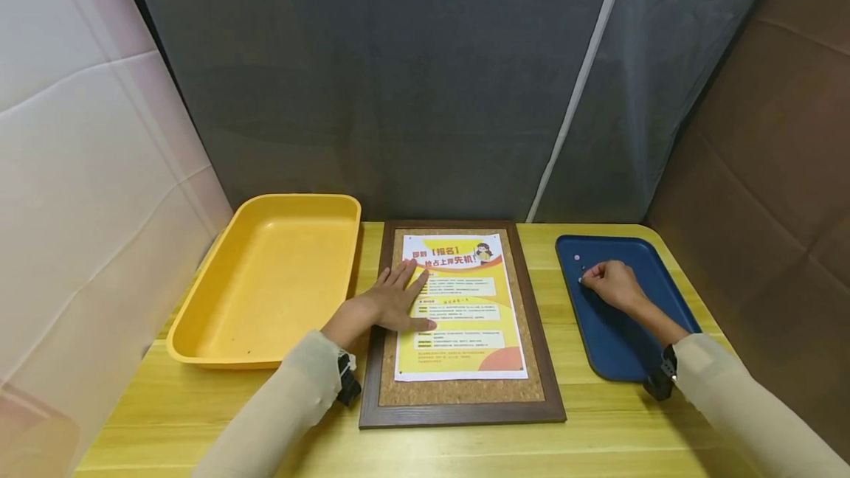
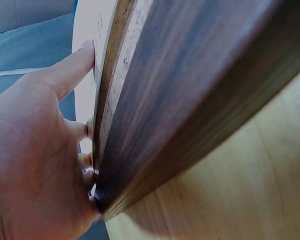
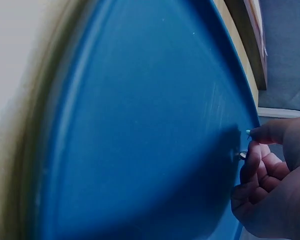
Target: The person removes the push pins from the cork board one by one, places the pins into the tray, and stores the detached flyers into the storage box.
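Observation:
My left hand (image 1: 388,302) lies flat with spread fingers on a yellow and white printed sheet (image 1: 458,364). The sheet rests on a cork board (image 1: 465,392) with a dark brown wooden frame (image 1: 465,415). Small dark dots show at the sheet's corners. Over the dark blue tray (image 1: 607,341), my right hand (image 1: 616,286) pinches a tiny pale thumbtack (image 3: 248,132) between thumb and forefinger. A small shiny piece (image 3: 242,155) shows just below it in the right wrist view. A pink round piece (image 1: 576,257) lies near the tray's far left corner.
A large yellow tray (image 1: 279,279) stands left of the board. All of it is on a light wooden table (image 1: 425,456). A grey curtain (image 1: 372,80) hangs behind, with a white sheet (image 1: 86,168) at the left and a brown one (image 1: 777,168) at the right.

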{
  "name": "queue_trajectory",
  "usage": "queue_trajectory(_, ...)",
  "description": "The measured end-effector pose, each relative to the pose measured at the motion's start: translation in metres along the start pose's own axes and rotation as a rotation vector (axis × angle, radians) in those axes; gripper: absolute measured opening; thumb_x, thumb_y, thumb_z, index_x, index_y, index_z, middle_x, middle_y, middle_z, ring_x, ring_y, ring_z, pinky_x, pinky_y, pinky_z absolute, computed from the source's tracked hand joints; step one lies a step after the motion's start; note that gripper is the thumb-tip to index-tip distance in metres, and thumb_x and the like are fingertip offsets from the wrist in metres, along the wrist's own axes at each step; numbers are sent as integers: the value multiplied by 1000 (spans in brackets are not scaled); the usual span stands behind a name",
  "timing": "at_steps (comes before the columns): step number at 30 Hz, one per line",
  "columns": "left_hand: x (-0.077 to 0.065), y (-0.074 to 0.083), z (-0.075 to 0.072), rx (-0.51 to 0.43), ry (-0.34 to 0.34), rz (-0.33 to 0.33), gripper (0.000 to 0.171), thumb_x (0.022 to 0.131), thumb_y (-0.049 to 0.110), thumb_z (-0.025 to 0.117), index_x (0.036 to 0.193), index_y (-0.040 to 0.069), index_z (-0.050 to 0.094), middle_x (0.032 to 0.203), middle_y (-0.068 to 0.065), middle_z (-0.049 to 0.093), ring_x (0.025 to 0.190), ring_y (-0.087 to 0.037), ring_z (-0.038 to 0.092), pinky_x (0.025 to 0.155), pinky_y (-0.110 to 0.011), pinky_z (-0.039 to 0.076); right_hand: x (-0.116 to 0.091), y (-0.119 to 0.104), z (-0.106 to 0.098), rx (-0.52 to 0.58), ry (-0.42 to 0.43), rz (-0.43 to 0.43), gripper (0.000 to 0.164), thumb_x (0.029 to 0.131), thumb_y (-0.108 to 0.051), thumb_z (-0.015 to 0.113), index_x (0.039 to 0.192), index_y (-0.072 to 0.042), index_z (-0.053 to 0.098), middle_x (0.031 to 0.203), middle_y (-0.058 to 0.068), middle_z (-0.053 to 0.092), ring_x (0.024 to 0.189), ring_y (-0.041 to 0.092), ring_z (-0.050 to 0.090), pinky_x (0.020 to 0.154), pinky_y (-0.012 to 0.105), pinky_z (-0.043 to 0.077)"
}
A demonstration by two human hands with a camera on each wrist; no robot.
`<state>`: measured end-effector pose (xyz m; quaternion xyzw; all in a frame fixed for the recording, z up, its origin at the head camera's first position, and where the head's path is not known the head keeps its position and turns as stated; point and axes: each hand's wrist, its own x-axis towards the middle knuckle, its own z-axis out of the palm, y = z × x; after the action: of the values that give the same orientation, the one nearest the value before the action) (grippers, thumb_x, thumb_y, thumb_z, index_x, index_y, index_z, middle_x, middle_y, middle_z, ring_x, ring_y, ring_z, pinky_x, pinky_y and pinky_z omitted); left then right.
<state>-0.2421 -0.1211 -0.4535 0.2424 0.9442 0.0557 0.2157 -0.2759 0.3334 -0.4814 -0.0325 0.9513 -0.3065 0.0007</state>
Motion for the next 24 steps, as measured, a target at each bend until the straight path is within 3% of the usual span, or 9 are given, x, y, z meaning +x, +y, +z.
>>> queue_trajectory(15, 0, 1, 2, -7, 43, -6, 106, 98, 70, 58, 172, 13, 10, 177, -19, -1, 164, -37, -1, 131, -57, 5, -3, 5, 3, -25, 16, 14, 16, 95, -12, 73, 88, 2, 75, 78, 6, 71, 71, 19, 59, 68, 33, 46)
queue_trajectory(24, 1, 2, 3, -62, 104, 19, 106, 96, 66, 66, 171, 11, 15, 177, -23, 1, 164, -40, 3, 131, -60, 9, -6, -2, 5, -39, 107, -59, 12, 94, -11, 75, 94, 2, 75, 82, 10, 73, 71, 19, 62, 68, 34, 49)
